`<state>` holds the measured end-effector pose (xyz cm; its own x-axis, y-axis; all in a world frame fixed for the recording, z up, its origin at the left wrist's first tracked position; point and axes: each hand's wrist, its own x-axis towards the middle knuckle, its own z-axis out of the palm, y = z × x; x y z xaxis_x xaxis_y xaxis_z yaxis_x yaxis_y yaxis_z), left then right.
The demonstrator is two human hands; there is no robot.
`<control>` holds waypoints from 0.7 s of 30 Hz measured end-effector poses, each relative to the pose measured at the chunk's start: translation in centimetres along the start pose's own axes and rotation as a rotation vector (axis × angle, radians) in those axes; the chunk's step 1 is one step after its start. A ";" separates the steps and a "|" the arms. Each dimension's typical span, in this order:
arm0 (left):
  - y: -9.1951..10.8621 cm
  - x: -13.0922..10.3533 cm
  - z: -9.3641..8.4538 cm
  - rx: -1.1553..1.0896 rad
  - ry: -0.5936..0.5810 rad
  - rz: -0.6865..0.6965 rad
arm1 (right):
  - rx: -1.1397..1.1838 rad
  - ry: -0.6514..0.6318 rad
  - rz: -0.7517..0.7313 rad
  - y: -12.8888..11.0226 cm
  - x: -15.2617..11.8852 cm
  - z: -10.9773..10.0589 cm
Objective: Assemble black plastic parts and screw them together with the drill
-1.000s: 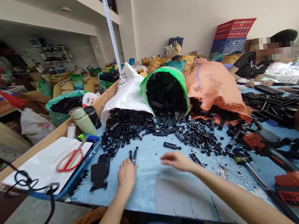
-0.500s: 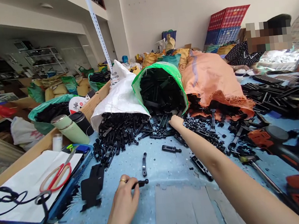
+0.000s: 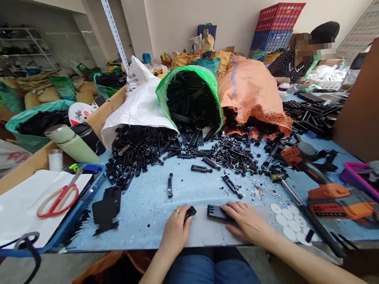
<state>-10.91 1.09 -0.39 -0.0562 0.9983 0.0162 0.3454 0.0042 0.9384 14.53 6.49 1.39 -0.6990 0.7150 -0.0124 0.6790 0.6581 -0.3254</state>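
At the front edge of the blue table [image 3: 142, 204], my left hand [image 3: 175, 229] is closed on a small black plastic link [image 3: 191, 212]; much of it is hidden by the fingers. To its right, my right hand [image 3: 247, 220] grips a wider black plastic piece with a toothed end [image 3: 214, 213], its teeth pointing left. A gap separates the two parts, and both are over a grey pad [image 3: 203, 230]. Loose black links lie farther up, among them an upright one [image 3: 170, 185] and a slanted one [image 3: 232, 187].
White [image 3: 126, 110], green [image 3: 218, 88] and orange [image 3: 251, 87] sacks spill black parts at the back. Red scissors [image 3: 57, 200] lie left on paper. A cordless drill [image 3: 328, 195], hammer [image 3: 303, 207] and white discs [image 3: 287, 222] lie right. Another person [image 3: 291, 65] sits back right.
My right hand has come back from the green sack's mouth to the table front with the toothed piece. My left hand has shifted right with its link. The view has also shifted.
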 end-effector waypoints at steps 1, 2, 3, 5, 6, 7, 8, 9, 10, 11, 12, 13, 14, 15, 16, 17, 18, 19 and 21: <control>0.2 -0.3 0.2 -0.034 0.019 0.002 | 0.006 0.019 0.028 -0.5 -0.2 0.6; 0.5 -0.5 0.6 -0.075 0.035 0.000 | 0.040 0.049 0.061 -1.1 0.0 1.0; 0.9 -0.8 1.0 -0.121 0.046 -0.009 | 0.109 0.084 0.098 -1.6 0.6 1.2; 1.8 -1.2 2.1 -0.222 0.053 -0.058 | 0.372 0.134 0.191 -2.8 2.1 1.3; 2.2 -1.4 2.7 -0.273 0.059 -0.091 | 0.550 0.132 0.234 -3.5 2.7 1.1; 2.6 -1.5 3.1 -0.317 0.070 -0.121 | 0.730 0.115 0.263 -4.0 3.1 1.0; 3.1 -1.6 3.4 -0.353 0.086 -0.140 | 0.890 0.092 0.276 -4.5 3.3 0.8; 3.5 -1.7 3.6 -0.384 0.108 -0.149 | 1.010 0.072 0.274 -4.9 3.2 0.7; 3.9 -1.8 3.7 -0.410 0.132 -0.149 | 1.084 0.070 0.266 -5.2 3.1 0.5; 4.3 -1.8 3.7 -0.425 0.151 -0.141 | 1.121 0.085 0.260 -5.4 2.8 0.4; 4.6 -1.9 3.6 -0.426 0.160 -0.123 | 1.135 0.107 0.261 -5.4 2.6 0.3; 4.8 -1.9 3.5 -0.408 0.159 -0.090 | 1.140 0.123 0.263 -5.5 2.3 0.1; 5.0 -1.9 3.3 -0.370 0.154 -0.044 | 1.141 0.135 0.263 -5.4 2.0 0.0; 5.1 -1.9 3.2 -0.315 0.147 0.007 | 1.136 0.141 0.254 -5.4 1.8 -0.2; 5.1 -1.8 3.0 -0.251 0.141 0.056 | 1.119 0.142 0.231 -5.3 1.5 -0.4; 5.2 -1.8 2.8 -0.187 0.135 0.097 | 1.089 0.140 0.194 -5.3 1.3 -0.6; 5.2 -1.8 2.6 -0.133 0.126 0.127 | 1.050 0.138 0.153 -5.2 1.1 -0.8; 5.3 -1.7 2.4 -0.093 0.112 0.146 | 1.013 0.137 0.121 -5.2 0.8 -1.0; 5.7 -1.6 2.0 -0.050 0.060 0.176 | 0.991 0.148 0.118 -5.3 0.4 -1.2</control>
<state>-7.00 -0.42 4.22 -0.0550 0.9780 0.2011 0.3083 -0.1749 0.9351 10.87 3.59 4.23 -0.5588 0.8293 0.0008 0.2018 0.1369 -0.9698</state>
